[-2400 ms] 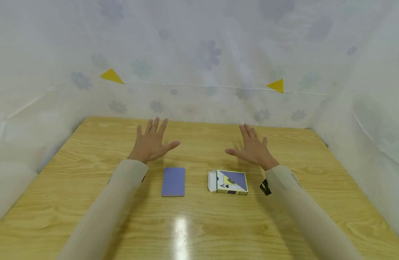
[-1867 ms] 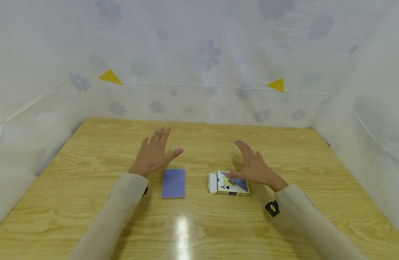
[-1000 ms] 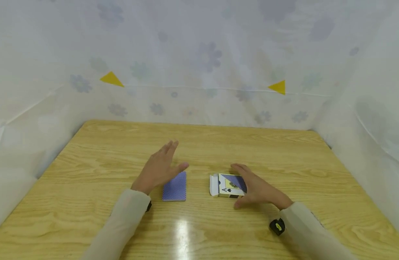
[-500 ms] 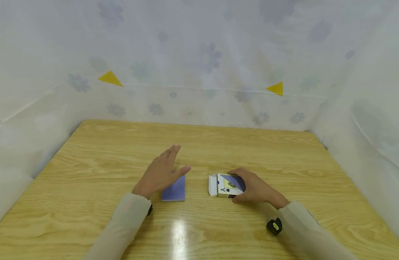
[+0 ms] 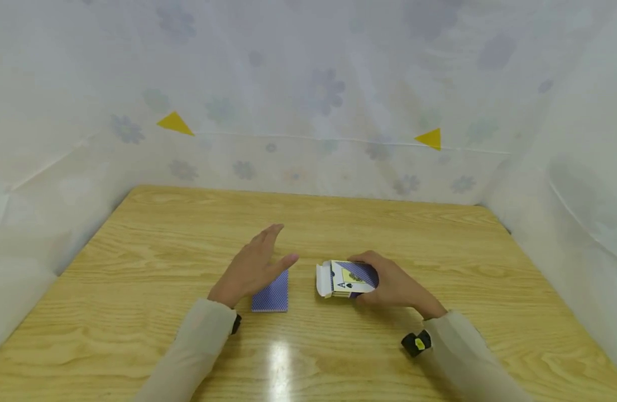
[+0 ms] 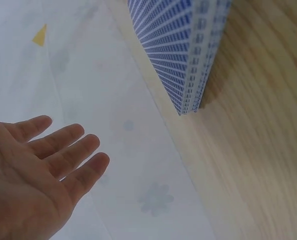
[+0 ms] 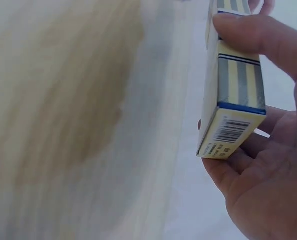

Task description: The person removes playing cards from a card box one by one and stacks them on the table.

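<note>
My right hand (image 5: pixel 396 285) grips a playing-card box (image 5: pixel 353 277) by its closed end, thumb on the near side and fingers on the far side. An ace of spades design shows on the box's top face. Its white flap (image 5: pixel 323 280) stands open toward the left. In the right wrist view the thumb presses a striped side, and a barcode end (image 7: pixel 230 134) faces the palm. A deck of cards (image 5: pixel 272 296), blue-patterned back up, lies on the table. Over its far left part hovers my left hand (image 5: pixel 250 268), fingers extended and thumb apart, holding nothing.
The wooden table (image 5: pixel 308 346) carries both items. White flowered sheeting (image 5: pixel 298 84) rises behind it and along both sides. Two yellow triangles (image 5: pixel 176 123) mark the back sheet. Black straps (image 5: pixel 416 343) sit at the wrists.
Both hands have come nearer from the far part of the table. The right hand has closed around the card box and raised it slightly, leftward. The left hand has moved over the deck.
</note>
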Motion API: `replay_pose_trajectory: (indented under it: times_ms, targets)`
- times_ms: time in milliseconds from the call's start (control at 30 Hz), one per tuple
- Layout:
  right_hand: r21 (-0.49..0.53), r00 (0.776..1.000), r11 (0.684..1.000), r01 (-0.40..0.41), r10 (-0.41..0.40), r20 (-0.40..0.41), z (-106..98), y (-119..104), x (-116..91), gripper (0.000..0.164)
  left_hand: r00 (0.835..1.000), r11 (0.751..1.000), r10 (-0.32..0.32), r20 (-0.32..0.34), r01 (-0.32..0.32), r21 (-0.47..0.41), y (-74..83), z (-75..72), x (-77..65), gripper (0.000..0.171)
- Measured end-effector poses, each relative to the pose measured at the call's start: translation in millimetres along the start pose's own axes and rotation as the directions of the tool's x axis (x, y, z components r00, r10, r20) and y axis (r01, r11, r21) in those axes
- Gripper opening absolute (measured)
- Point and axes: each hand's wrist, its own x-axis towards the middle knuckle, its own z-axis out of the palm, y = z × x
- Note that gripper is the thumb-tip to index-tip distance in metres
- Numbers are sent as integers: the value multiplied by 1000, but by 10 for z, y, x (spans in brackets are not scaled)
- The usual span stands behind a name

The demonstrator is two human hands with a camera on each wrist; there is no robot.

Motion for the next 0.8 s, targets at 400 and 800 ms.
replay_pose_trajectory:
  times_ms: [400,800]
  targets:
    - [34,999,998,44,-43,-21,-120,-226,207,68,1000,998,-23,9,24,-50,91,-2,55,78]
    - [81,996,994,79,-76,-37,-176,-381,293,70,994,978,-99,43,105,-182,213,27,85,77]
